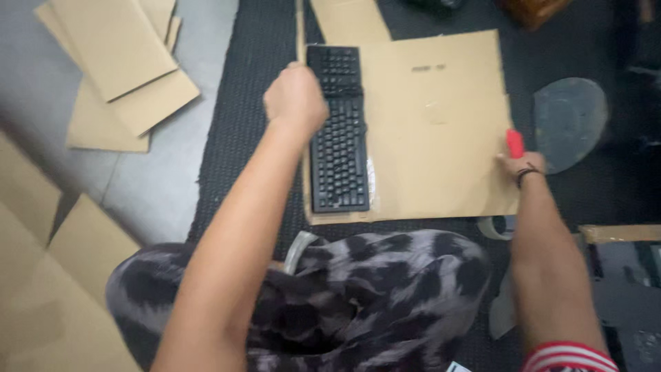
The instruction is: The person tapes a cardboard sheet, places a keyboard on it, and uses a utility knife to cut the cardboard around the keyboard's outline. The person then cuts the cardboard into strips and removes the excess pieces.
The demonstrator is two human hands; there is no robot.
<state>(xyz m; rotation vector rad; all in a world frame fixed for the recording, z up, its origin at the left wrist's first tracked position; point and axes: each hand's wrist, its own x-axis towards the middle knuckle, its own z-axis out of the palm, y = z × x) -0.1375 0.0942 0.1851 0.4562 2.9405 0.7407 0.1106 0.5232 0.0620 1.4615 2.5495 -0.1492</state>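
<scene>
A black keyboard (339, 138) lies along the left side of a flat brown cardboard sheet (434, 138) on a dark mat. My left hand (295, 98) is closed on the raised left flap of that cardboard, right beside the keyboard's upper end. My right hand (522, 164) rests at the sheet's right edge and grips a small red tool (514, 143), likely a cutter, pointing up along the edge. My patterned trouser legs fill the bottom of the view.
More cardboard pieces (120, 65) lie stacked on the grey floor at upper left, and further sheets (48, 275) at lower left. A round dark grey disc (570, 120) sits right of the sheet. A tape roll (497, 227) lies below the sheet's corner.
</scene>
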